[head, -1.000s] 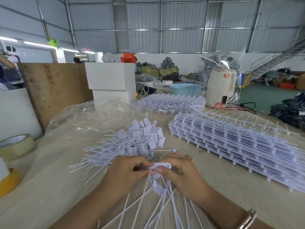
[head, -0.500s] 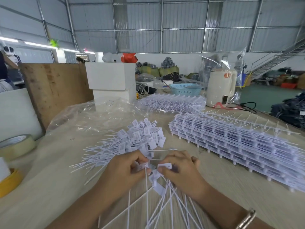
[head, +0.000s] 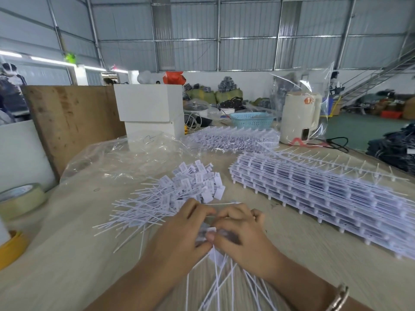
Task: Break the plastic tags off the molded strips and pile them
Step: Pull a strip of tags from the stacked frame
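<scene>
Your left hand [head: 179, 232] and right hand [head: 242, 234]: both pinch one strip [head: 213, 234], tails fanning toward 6 o'clock. Tag pile [head: 179, 194]: table [head: 67, 254], 12 o'clock of your hands. Strip stack [head: 325, 198]: 2 o'clock.

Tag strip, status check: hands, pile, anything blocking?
Left hand and right hand both pinching the tag strip, tails hanging toward the body. Pile of tags just beyond the hands. Nothing blocking.

Bare forearms, sleeveless; a metal bracelet [head: 338, 298] circles the right wrist.
</scene>
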